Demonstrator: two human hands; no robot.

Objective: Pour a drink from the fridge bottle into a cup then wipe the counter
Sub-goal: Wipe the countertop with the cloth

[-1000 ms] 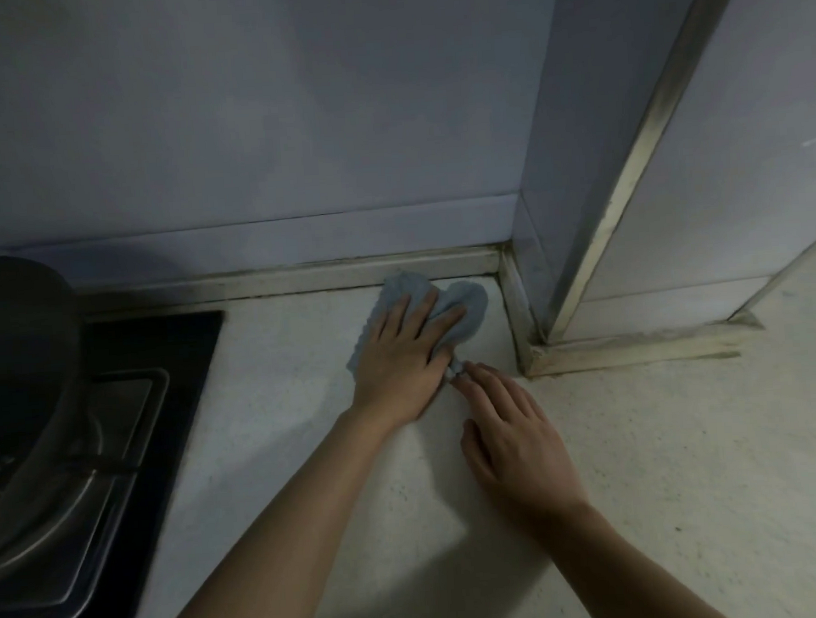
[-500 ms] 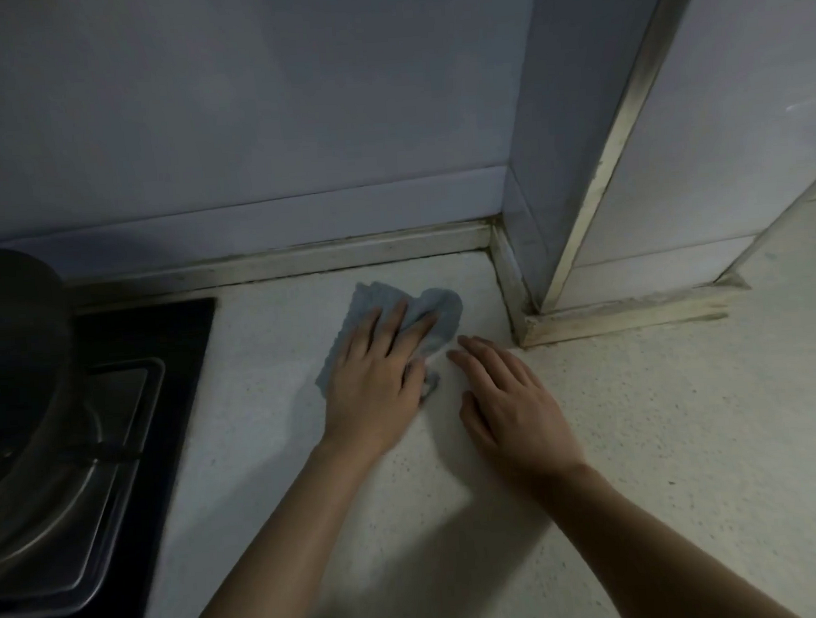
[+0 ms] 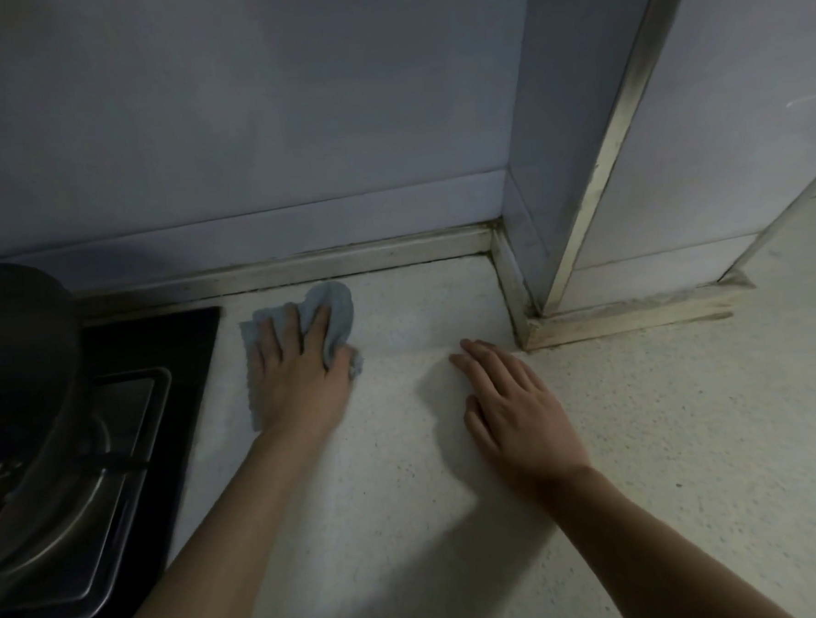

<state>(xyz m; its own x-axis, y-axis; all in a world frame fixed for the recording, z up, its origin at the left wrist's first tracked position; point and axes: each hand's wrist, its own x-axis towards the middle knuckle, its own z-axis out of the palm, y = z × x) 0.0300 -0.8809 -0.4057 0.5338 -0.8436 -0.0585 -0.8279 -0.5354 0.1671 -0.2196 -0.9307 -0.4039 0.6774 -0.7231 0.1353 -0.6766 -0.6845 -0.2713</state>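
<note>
A light blue cloth [image 3: 337, 308] lies bunched on the pale speckled counter [image 3: 665, 412] near the back wall. My left hand [image 3: 300, 372] presses flat on top of it, fingers spread over the fabric, close to the stove's right edge. My right hand [image 3: 512, 402] rests palm down on the bare counter to the right, fingers apart and holding nothing. No bottle or cup is in view.
A black stove top [image 3: 160, 352] with a dark pot [image 3: 17, 361] on its metal burner fills the left side. A tiled pillar [image 3: 592, 144] with metal trim juts out at the back right. A metal strip [image 3: 298, 267] runs along the wall base.
My left hand has slid the cloth leftward from the pillar corner toward the stove. My right hand stayed flat on the counter.
</note>
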